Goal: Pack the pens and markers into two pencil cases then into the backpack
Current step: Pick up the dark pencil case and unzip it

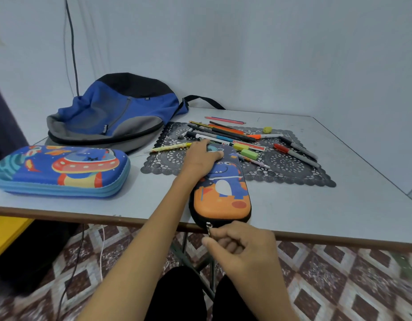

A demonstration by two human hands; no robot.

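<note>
An orange and blue dinosaur pencil case [223,193] lies end-on at the table's front edge, its zip closed. My left hand [201,156] rests on its far end, holding it down. My right hand [237,249] pinches the metal zipper pull [209,228] at the near end. A second, blue UFO pencil case [59,171] lies shut at the left. Several pens, markers and pencils [226,135] are heaped on a dark lace mat [290,167]. The blue and grey backpack [114,114] lies at the back left.
Two red-capped and black markers [297,151] lie apart at the mat's right. A yellow sharpener [267,129] and green erasers [246,151] sit among the pens. A wall runs behind the grey table [339,212]. Patterned floor and table legs show below.
</note>
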